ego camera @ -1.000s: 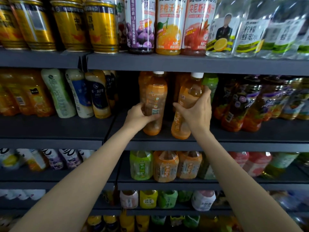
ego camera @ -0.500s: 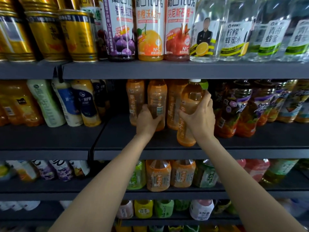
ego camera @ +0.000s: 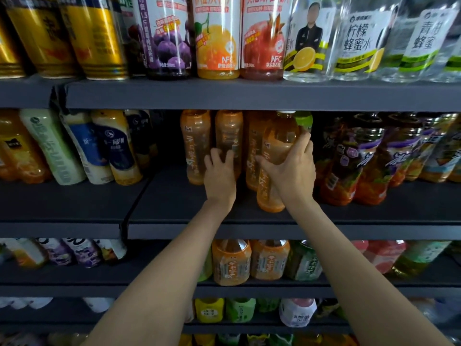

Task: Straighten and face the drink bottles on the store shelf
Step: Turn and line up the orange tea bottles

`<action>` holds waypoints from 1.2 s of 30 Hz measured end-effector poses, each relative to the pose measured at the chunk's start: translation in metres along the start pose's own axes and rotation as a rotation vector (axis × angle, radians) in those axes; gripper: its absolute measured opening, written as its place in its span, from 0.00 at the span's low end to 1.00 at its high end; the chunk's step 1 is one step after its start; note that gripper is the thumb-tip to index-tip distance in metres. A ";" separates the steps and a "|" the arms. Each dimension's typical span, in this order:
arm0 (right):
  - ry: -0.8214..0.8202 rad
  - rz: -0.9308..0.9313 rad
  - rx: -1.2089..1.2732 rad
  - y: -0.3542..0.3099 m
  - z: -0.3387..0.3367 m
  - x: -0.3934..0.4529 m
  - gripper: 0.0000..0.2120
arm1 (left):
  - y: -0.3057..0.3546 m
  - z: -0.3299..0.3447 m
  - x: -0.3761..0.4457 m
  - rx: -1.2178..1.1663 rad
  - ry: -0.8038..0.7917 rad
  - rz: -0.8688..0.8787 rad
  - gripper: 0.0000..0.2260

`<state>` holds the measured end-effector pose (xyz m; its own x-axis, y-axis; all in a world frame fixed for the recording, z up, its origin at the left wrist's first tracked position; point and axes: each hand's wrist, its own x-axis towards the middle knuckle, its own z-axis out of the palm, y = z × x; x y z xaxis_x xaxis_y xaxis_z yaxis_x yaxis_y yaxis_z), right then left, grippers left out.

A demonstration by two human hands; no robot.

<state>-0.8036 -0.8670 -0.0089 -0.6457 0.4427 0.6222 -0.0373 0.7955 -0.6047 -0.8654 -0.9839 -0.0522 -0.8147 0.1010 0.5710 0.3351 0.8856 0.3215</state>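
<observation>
Both hands reach to the middle shelf [ego camera: 224, 211], where four orange drink bottles stand in a cluster. The left hand [ego camera: 220, 174] lies against the lower part of the second orange bottle [ego camera: 229, 136], its fingers spread upward over the front of the bottle; whether they curl round it cannot be told. Just left of that hand stands the first orange bottle [ego camera: 195, 143], untouched and upright. The right hand [ego camera: 291, 171] grips the front orange bottle [ego camera: 277, 156], thumb on its left side and fingers wrapped round its right shoulder; this bottle leans, its white cap tipped toward the right and its base nearest the shelf edge. Between the two hands, and behind the gripped bottle, a fourth orange bottle [ego camera: 253, 156] shows in part. A green-topped bottle [ego camera: 303, 119] peeks out just above the right hand's fingertips.

Right of the right hand stands a row of dark bottles with purple labels [ego camera: 349, 161]; their number is hard to count through the blur. Left of the left hand, well apart across a bare stretch of shelf, are pale green, white-and-blue and yellow-and-navy bottles [ego camera: 117, 146]. Above the hands, the upper shelf carries gold cans [ego camera: 94, 38] and three fruit juice bottles [ego camera: 217, 38].
</observation>
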 end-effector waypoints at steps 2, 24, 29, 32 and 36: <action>0.011 -0.002 0.010 0.002 0.002 0.001 0.46 | -0.002 0.003 -0.001 0.022 -0.003 0.120 0.21; -0.057 0.024 0.069 0.003 -0.007 0.002 0.45 | 0.007 -0.023 -0.008 -0.542 -0.403 0.048 0.30; -0.038 0.051 0.086 0.009 -0.018 -0.001 0.44 | 0.034 -0.023 0.001 -0.747 -0.389 -0.132 0.29; -0.048 0.050 0.083 0.012 -0.024 -0.002 0.45 | 0.043 -0.011 0.003 -0.755 -0.364 -0.232 0.24; -0.069 0.039 0.064 0.013 -0.025 0.000 0.45 | 0.035 -0.006 0.000 -0.719 -0.275 -0.227 0.16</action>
<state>-0.7847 -0.8462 -0.0044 -0.6987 0.4411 0.5633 -0.0589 0.7492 -0.6597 -0.8507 -0.9556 -0.0366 -0.9556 0.1445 0.2568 0.2938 0.3984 0.8689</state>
